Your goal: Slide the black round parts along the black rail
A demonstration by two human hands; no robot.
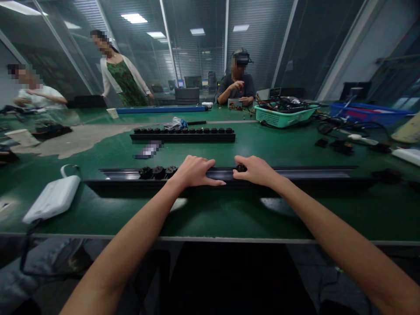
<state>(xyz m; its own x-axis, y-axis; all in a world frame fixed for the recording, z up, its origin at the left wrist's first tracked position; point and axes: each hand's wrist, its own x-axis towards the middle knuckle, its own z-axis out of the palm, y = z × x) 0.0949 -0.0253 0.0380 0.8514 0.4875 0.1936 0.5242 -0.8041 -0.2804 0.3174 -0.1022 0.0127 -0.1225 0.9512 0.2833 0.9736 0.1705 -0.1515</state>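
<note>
A long black channel lies across the green table in front of me. Several round black parts sit in its left half, beside my left hand. My left hand rests over the channel, thumb stretched to the right and apart from the curled fingers; what lies beneath its palm is hidden. To the right, my right hand pinches a small black part between thumb and fingers at the channel.
Behind stands a black strip with a row of black parts. A white power box lies left. Green basket and blue basket are at the back right. A person sits opposite; two others are at left.
</note>
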